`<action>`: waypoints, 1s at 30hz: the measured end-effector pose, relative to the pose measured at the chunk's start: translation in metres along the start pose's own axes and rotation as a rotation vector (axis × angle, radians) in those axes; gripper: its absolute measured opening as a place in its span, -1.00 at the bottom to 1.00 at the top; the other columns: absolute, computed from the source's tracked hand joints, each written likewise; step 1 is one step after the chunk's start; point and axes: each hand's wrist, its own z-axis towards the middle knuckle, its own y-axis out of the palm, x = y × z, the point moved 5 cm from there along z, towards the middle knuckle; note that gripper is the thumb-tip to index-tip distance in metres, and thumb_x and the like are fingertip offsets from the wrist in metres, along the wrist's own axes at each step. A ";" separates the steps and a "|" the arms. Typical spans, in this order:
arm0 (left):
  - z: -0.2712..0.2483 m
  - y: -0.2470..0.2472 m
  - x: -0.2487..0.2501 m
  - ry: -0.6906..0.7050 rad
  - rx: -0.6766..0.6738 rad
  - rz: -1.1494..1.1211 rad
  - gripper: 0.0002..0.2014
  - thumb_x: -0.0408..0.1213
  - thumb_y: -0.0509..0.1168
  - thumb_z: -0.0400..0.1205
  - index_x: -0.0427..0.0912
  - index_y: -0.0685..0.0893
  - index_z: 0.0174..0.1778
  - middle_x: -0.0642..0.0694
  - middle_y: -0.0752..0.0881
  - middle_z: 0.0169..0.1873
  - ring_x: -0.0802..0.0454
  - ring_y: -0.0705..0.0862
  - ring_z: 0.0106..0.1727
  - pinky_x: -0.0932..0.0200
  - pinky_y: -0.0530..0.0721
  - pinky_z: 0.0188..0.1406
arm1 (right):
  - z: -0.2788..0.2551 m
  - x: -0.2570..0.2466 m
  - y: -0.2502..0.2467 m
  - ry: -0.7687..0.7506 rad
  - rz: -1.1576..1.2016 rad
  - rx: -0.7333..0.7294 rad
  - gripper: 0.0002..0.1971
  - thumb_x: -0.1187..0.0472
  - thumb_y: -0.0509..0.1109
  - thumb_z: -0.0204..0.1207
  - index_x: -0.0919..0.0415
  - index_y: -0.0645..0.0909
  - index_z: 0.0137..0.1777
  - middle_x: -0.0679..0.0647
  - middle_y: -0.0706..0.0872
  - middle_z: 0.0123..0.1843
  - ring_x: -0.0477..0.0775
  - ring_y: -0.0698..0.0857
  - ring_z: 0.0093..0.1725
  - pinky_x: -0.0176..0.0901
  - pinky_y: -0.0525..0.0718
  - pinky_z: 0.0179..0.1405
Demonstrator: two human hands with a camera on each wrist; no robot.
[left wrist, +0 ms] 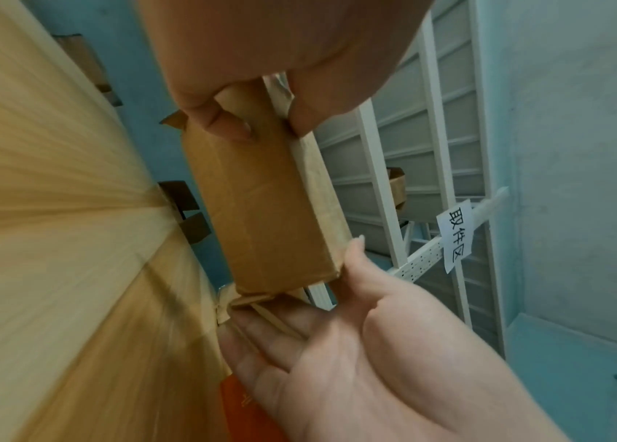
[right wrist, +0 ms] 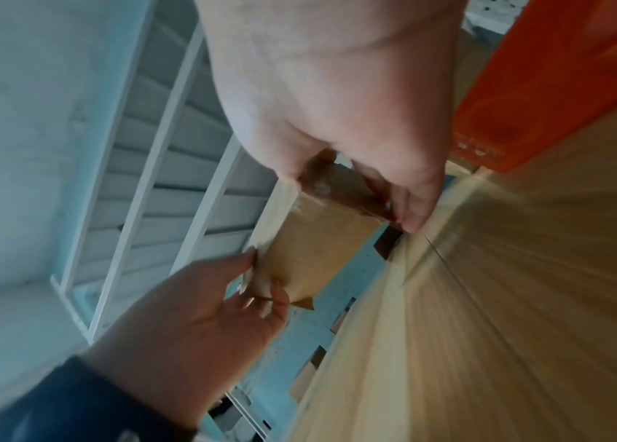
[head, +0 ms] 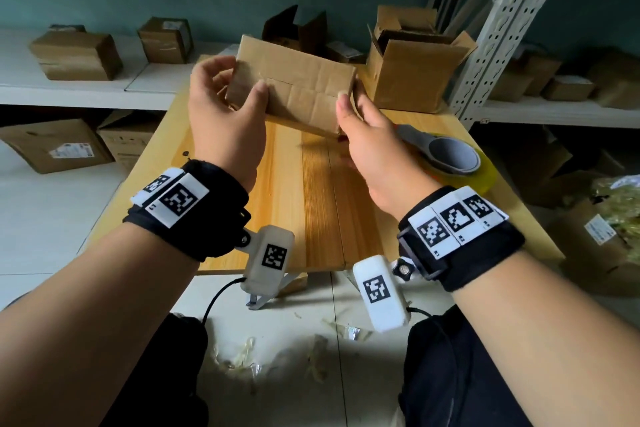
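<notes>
A long brown cardboard box (head: 298, 87) is held up above the far part of the wooden table (head: 311, 211). My left hand (head: 242, 80) grips its left end, thumb on the near face and fingers curled round the end. My right hand (head: 349, 97) grips the right end, thumb in front and fingers behind. In the left wrist view the left hand (left wrist: 270, 119) pinches the box (left wrist: 269, 215), and loose flaps at the far end lie against the right palm (left wrist: 336, 323). In the right wrist view the right hand (right wrist: 352, 197) clasps the box (right wrist: 322, 239).
A grey tape dispenser (head: 446, 152) with a yellowish roll lies on the table's right side. An open carton (head: 412, 73) stands behind the held box. White shelves (head: 86, 90) carry several closed cartons. A perforated metal post (head: 502, 28) rises at the right. More cartons sit on the floor.
</notes>
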 end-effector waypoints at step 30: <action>0.003 0.008 -0.017 -0.179 -0.092 0.036 -0.28 -0.56 0.52 0.51 -0.20 0.56 0.64 -0.10 0.72 0.35 -0.03 0.77 0.32 0.09 0.83 0.23 | 0.006 -0.009 -0.010 -0.179 -0.160 0.258 -0.19 0.24 0.54 0.69 0.03 0.20 0.85 -0.02 0.40 0.78 0.03 0.40 0.75 0.00 0.51 0.66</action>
